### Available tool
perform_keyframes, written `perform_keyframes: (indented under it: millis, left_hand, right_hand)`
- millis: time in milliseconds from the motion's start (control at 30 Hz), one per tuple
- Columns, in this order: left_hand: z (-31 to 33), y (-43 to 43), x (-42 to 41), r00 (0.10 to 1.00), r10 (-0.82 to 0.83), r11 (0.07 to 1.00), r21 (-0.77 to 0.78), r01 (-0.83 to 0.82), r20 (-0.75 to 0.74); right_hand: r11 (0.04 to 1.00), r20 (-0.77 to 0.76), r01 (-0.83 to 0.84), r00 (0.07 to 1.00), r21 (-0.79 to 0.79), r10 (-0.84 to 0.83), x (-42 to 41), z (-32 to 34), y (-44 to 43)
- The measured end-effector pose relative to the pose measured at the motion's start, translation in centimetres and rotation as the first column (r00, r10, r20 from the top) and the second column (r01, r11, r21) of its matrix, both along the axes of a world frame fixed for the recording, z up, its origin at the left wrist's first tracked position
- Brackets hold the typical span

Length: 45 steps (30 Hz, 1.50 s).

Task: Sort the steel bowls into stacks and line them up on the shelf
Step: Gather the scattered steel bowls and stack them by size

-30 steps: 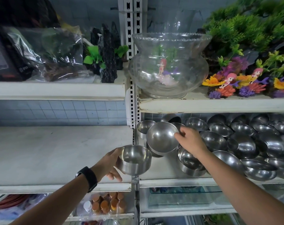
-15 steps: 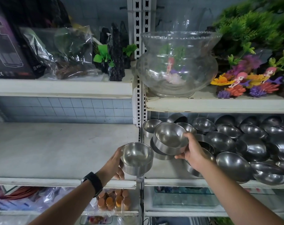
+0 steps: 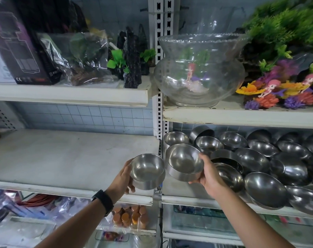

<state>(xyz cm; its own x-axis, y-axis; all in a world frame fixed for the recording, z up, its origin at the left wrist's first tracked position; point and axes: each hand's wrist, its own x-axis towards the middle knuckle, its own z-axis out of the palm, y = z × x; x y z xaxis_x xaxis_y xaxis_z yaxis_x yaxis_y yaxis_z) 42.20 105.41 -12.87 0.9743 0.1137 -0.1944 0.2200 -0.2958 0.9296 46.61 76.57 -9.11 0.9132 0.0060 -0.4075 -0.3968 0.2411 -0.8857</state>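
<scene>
- The left hand (image 3: 122, 178) grips a small round steel bowl (image 3: 146, 167) from its nine o'clock side, with the fingers curled under the base. The bowl seems to sit nested in a second one, though that cannot be told for sure.
- The right hand (image 3: 208, 174) holds a wider shiny steel bowl (image 3: 183, 161), fingers hooked over the rim at three o'clock and thumb pressed under the base. The bowl's mouth tilts toward the camera.
- The two held bowls hang rim beside rim, nearly touching, in front of the white slotted upright post (image 3: 158, 86) that parts the two bays.
- The heap of loose steel bowls (image 3: 259, 161) lies at three o'clock of the right hand, jumbled and leaning on one another. The white shelf board (image 3: 62, 158), where stacks could stand, stretches away at ten o'clock of the left hand.
- The step in hand looks like comparing the two bowls by size before nesting. The right one looks broader, so it likely belongs underneath or in another stack.
- To do it well, the person should level the tilted bowl first, set the rims centre over centre and lower it straight. It should be released only once it seats, since steel slides easily on steel.
- Both forearms reach up from six o'clock. A black wrist watch (image 3: 102, 201) sits on the left wrist.
</scene>
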Motion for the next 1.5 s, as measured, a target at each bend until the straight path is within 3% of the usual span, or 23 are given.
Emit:
perform_keyframes:
  millis: [300,600,733,1000,1500]
  left_hand:
    - [0.3,1.7,-1.6,0.989,0.13,0.99,0.044,-0.133,0.063]
    - [-1.6,4.2,0.3,0.995,0.073,0.997,0.003,-0.074,0.063]
    - [-2.0,6.2,1.1,0.998,0.045,0.999,-0.023,-0.043,0.048]
    - [-2.5,10.1,1.9,0.994,-0.065,0.996,0.058,0.061,0.085]
    - [-3.4,9.9,2.8,0.992,-0.124,0.992,-0.027,0.124,-0.027]
  right_hand:
    - [1.0,-0.006,0.015,1.0,-0.003,-0.015,-0.1,0.5,1.2]
    - [0.994,-0.003,0.104,0.995,-0.015,-0.104,-0.9,0.2,2.9]
    - [0.974,-0.026,0.225,0.974,0.03,-0.224,-1.5,-0.3,5.1]
    - [0.929,-0.042,0.369,0.929,0.037,-0.367,-3.2,-0.4,9.0]
    - [0.922,-0.028,0.383,0.924,0.065,-0.382,-2.6,0.2,10.4]
